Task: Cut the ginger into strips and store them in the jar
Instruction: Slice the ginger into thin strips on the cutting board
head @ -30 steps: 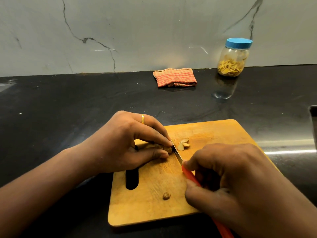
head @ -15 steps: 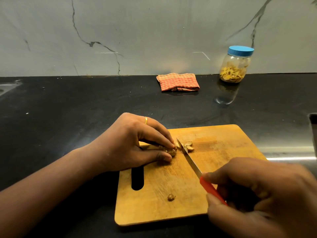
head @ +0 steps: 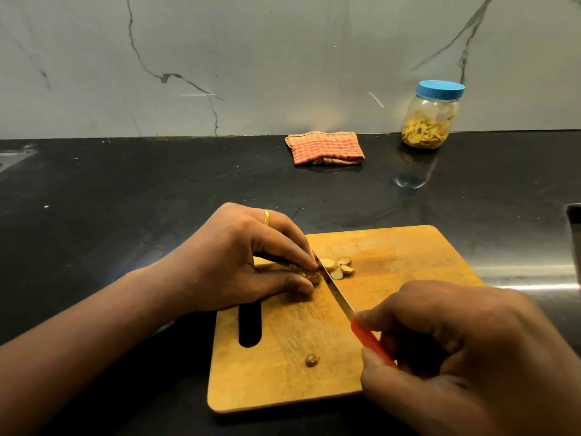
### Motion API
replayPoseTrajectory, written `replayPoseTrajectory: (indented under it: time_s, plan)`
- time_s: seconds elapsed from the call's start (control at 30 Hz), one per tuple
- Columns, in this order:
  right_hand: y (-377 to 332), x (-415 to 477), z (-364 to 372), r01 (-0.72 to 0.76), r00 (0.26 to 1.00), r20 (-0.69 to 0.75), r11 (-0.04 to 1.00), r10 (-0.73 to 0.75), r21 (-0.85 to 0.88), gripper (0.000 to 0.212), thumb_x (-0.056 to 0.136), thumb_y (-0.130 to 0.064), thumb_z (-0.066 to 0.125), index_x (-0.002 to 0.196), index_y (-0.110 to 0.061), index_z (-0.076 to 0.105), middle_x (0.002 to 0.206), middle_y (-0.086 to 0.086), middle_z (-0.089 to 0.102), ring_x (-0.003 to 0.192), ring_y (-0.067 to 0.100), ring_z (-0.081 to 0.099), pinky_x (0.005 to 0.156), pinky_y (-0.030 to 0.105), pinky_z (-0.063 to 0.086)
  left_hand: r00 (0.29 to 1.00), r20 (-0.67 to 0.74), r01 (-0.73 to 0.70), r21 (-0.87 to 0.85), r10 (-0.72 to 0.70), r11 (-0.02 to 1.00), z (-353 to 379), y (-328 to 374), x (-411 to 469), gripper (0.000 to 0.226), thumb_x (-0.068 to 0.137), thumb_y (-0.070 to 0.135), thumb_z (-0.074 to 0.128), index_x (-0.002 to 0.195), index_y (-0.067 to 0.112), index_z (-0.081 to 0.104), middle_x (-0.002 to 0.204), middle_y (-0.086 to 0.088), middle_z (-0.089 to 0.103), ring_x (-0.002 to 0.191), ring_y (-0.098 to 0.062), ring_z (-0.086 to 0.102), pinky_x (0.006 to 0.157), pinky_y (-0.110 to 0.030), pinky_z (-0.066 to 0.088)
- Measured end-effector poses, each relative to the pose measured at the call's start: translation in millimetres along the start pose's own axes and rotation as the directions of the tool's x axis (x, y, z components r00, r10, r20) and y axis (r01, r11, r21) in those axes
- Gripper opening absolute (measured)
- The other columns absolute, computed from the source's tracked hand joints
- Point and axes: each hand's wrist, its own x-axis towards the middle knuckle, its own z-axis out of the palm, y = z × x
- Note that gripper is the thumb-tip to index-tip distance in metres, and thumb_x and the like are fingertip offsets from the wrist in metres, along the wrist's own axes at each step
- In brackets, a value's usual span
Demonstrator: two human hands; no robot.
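Slicing ginger piece (head: 309, 273) on wooden board (head: 408, 247), left hand (head: 239, 262) pins it, right hand (head: 456, 350) works knife (head: 334, 287)

Ginger piece sits under the left fingertips, pinched between fingers and thumb; small, knobbly, looks firm and fibrous, light, likely to roll or slip, so best held low on its sides just back from the blade; knife blade touches its right end, red handle gripped in the curled right hand; cut slices (head: 338, 267) lie just right of the blade, thin, light, probably a bit sticky; stray nub (head: 312, 360) lies between the hands, nearer the body; lidded jar (head: 430, 121) part-filled with ginger stands well beyond the right hand, folded cloth (head: 325, 148) well beyond the left fingertips, both on black counter (head: 125, 199)
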Motion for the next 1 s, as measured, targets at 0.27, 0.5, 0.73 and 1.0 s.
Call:
replayPoseTrajectory:
  time_s: [0.27, 0.5, 0.73, 1.0]
  plan:
    - [2, 7, 0, -0.028, 0.999, -0.032, 0.996, 0.031, 0.090, 0.023, 0.064, -0.040, 0.065, 0.081, -0.028, 0.074, 0.057, -0.015, 0.058, 0.051, 0.001, 0.057, 0.043, 0.010, 0.042, 1.000, 0.007, 0.005, -0.016, -0.005, 1.000, 0, 1, 0, 0.021, 0.079, 0.026, 0.080, 0.099, 0.018, 0.079, 0.102, 0.010, 0.073, 0.094, -0.004, 0.070, 0.078, -0.020, 0.058]
    - [3, 19, 8, -0.074, 0.997, -0.002, 0.996, 0.074, 0.049, 0.025, 0.066, -0.043, 0.063, 0.083, -0.028, 0.072, 0.051, -0.016, 0.044, 0.059, 0.004, 0.052, 0.047, 0.009, 0.035, 1.000, 0.003, 0.013, -0.020, -0.013, 1.000, -1, 0, 0, 0.021, 0.079, 0.026, 0.081, 0.098, 0.018, 0.079, 0.101, 0.009, 0.073, 0.093, -0.005, 0.071, 0.077, -0.023, 0.059]
    - [2, 0, 1, -0.030, 0.999, -0.020, 0.999, 0.031, 0.019, 0.017, 0.062, -0.039, 0.070, 0.075, -0.029, 0.074, 0.055, -0.016, 0.056, 0.048, -0.002, 0.052, 0.044, 0.010, 0.040, 0.999, -0.014, 0.051, -0.067, -0.052, 0.996, -3, 0, -2, 0.023, 0.077, 0.030, 0.080, 0.097, 0.019, 0.080, 0.099, 0.010, 0.075, 0.093, -0.004, 0.072, 0.078, -0.023, 0.060]
    - [2, -5, 1, -0.051, 0.988, -0.141, 0.997, 0.059, 0.055, 0.021, 0.057, -0.031, 0.076, 0.078, -0.027, 0.076, 0.057, -0.019, 0.058, 0.048, -0.004, 0.055, 0.047, 0.006, 0.041, 0.998, -0.016, 0.060, -0.063, -0.061, 0.996, -4, 2, -2, 0.024, 0.076, 0.034, 0.080, 0.096, 0.021, 0.080, 0.099, 0.012, 0.075, 0.092, -0.003, 0.071, 0.078, -0.027, 0.060]
